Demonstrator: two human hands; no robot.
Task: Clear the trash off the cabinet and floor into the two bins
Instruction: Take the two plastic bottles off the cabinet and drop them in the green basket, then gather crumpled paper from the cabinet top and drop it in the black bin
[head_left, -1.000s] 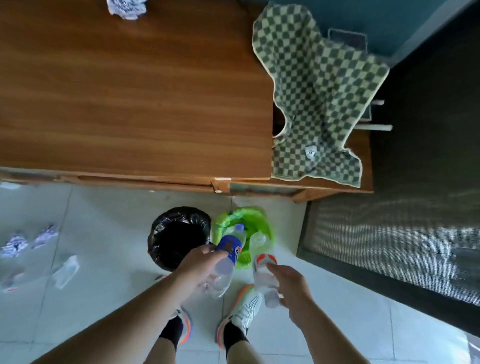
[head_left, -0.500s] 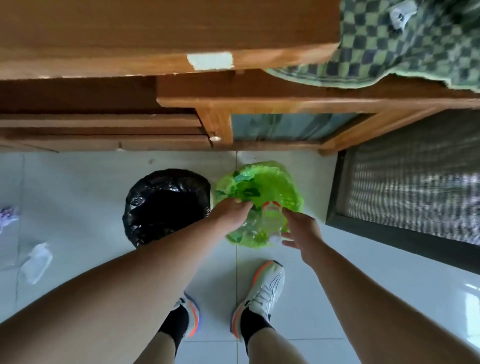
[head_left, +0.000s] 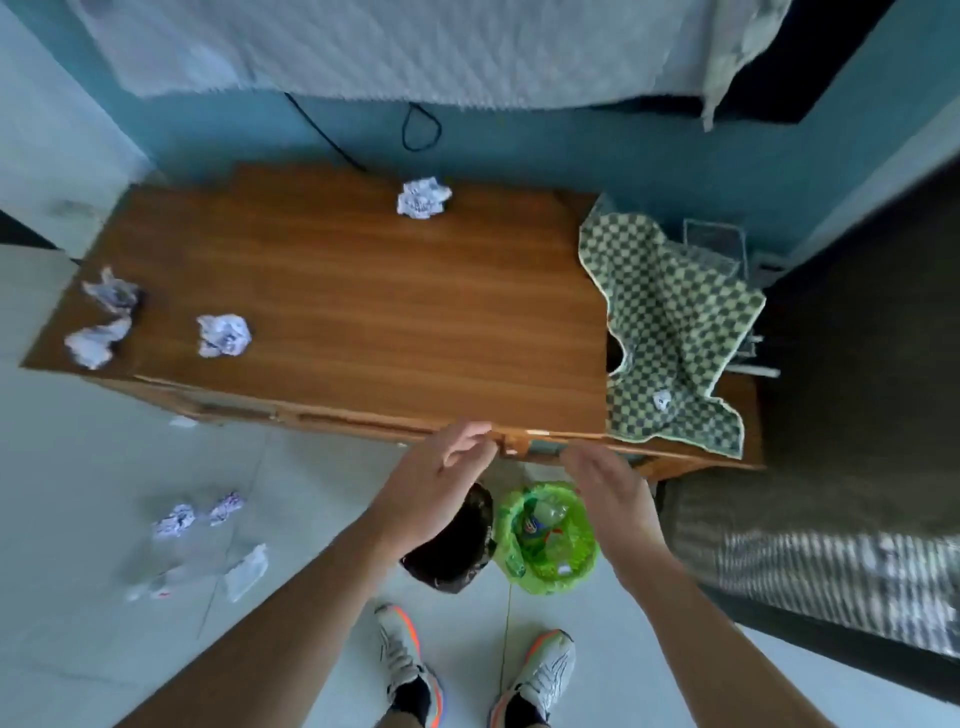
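My left hand (head_left: 441, 480) and my right hand (head_left: 608, 486) hover empty with fingers apart, just in front of the wooden cabinet's (head_left: 363, 312) front edge and above the two bins. The green-lined bin (head_left: 576, 571) holds plastic bottles (head_left: 545, 519); the black-lined bin (head_left: 452, 561) to its left is partly hidden by my left wrist. Crumpled paper balls lie on the cabinet: one at the back (head_left: 423, 197), one left of centre (head_left: 224, 336), two at the left end (head_left: 98, 340). More paper balls (head_left: 176, 519) and clear plastic wrappers (head_left: 247, 571) lie on the floor at left.
A green checked cloth (head_left: 670, 332) drapes over the cabinet's right end. A dark mesh screen (head_left: 831, 545) stands to the right of the bins. A blue wall with a black cable (head_left: 421, 130) is behind the cabinet. My two shoes (head_left: 410, 670) stand on the white tiled floor.
Both hands let the bottles go into the green bin and rose to cabinet-edge height, now empty. The view has lifted from the bins to show the whole cabinet top.
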